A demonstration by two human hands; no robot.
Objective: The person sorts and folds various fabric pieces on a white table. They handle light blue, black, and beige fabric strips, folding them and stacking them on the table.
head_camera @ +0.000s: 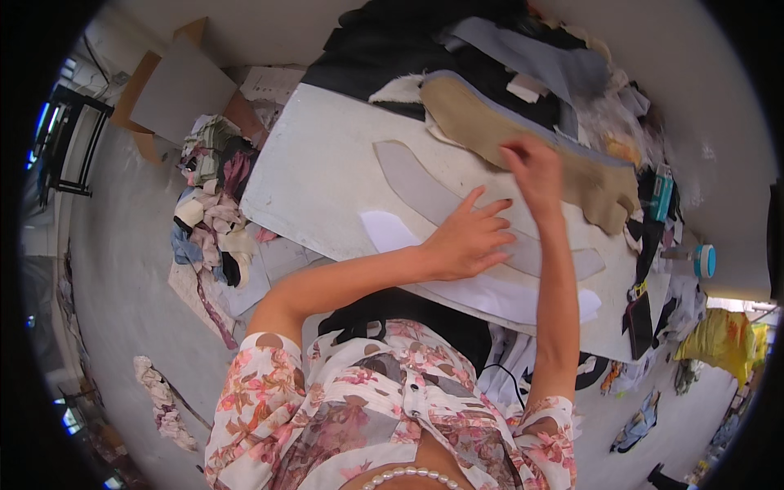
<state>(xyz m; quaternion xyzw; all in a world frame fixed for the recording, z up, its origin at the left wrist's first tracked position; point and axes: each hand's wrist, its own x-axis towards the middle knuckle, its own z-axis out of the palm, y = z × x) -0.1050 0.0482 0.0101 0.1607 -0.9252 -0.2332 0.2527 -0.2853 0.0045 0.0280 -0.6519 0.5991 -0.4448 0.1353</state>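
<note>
My left hand (471, 242), fingers spread, is over a grey curved pattern-like piece (416, 177) on the white tabletop (306, 177). Whether its fingertips press on the piece is not clear. Along the table's near side lies a white curved piece (496, 297), partly covered by my left hand and forearm. My right hand (536, 174) is blurred, with its fingers bent, in front of a long olive-brown curved fabric piece (462, 116) with a blue-grey edge. Motion blur hides whether anything is between those fingers.
Black fabric (373, 61) and a grey-blue cloth (533, 52) lie at the far side. A dark phone (640, 327) rests near the right edge, with a blue-lidded jar (704, 261) beyond. Fabric scraps (214, 214) are heaped at left, beside an open cardboard box (180, 86).
</note>
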